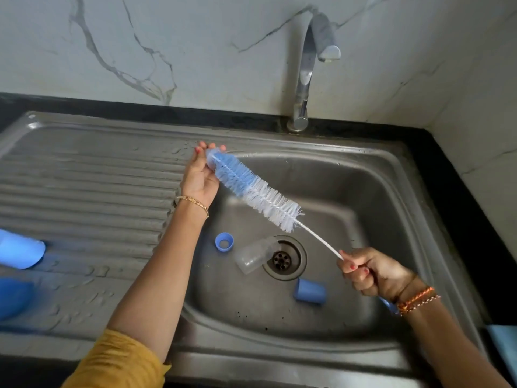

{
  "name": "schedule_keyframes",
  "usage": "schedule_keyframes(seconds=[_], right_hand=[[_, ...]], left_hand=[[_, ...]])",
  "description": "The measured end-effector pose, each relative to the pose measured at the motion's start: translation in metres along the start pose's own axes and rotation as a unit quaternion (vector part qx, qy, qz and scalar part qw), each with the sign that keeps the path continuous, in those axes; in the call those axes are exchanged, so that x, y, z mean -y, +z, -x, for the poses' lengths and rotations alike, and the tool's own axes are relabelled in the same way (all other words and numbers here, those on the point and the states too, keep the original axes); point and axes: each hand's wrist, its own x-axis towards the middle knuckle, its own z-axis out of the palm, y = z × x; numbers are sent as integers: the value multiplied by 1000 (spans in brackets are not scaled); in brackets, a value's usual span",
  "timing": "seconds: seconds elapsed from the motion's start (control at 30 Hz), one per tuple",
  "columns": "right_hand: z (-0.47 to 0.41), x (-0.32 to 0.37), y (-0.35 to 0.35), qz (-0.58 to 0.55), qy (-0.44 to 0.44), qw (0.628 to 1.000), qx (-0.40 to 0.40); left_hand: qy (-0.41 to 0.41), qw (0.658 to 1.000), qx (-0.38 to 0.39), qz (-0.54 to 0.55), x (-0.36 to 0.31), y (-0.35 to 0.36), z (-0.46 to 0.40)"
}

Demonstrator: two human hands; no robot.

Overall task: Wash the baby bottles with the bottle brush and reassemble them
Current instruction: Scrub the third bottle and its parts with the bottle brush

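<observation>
My left hand (pixel 200 175) holds a small clear bottle (pixel 212 161) over the sink's left rim. The blue and white bottle brush (pixel 256 190) has its blue tip pushed into that bottle. My right hand (pixel 372 274) grips the brush's wire handle, lower right over the basin. A second clear bottle (pixel 253 254) lies on its side in the steel sink (pixel 349 180) beside the drain (pixel 282 259). A blue screw ring (pixel 223 242) lies left of it, and a blue cap (pixel 310 291) lies on its side in front of the drain.
The chrome tap (pixel 307 71) stands behind the basin with no water running. The ridged draining board (pixel 89 186) on the left is wet. Two blue plastic pieces (pixel 19 249) sit at its left edge, blurred. A black counter edge runs along the right.
</observation>
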Motion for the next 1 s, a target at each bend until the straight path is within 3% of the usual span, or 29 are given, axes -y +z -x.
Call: schedule_keyframes(seconds=[0.13, 0.27, 0.43, 0.53, 0.63, 0.67, 0.77, 0.83, 0.9, 0.93, 1.0], right_hand=[[4, 0, -16, 44, -12, 991, -124], [-4, -2, -13, 135, -48, 971, -194], [1, 0, -17, 43, -109, 958, -262], [4, 6, -16, -6, -173, 932, -319], [-2, 15, -2, 40, -220, 910, -349], [-5, 16, 3, 63, -237, 900, -361], [-17, 14, 13, 192, -288, 845, -408], [-19, 7, 14, 295, -271, 806, -435], [-18, 2, 11, 357, -245, 790, -435], [-16, 0, 10, 385, -231, 784, -429], [-14, 0, 7, 446, -202, 759, -428]], left_hand=[[29, 992, -91, -85, 18, -7, 7], [55, 973, -182, -133, 23, -10, 16], [142, 955, -259, -24, 5, -12, 8], [122, 949, -226, -184, 0, 0, 9], [23, 912, -141, -383, 15, -6, 16], [-21, 877, -101, -470, 23, -15, 18], [-178, 688, 0, -704, 45, -46, 30], [-292, 570, 48, -767, 53, -59, 42], [-372, 440, 94, -812, 54, -67, 51], [-391, 390, 102, -827, 53, -68, 55], [-402, 360, 91, -837, 51, -70, 59]])
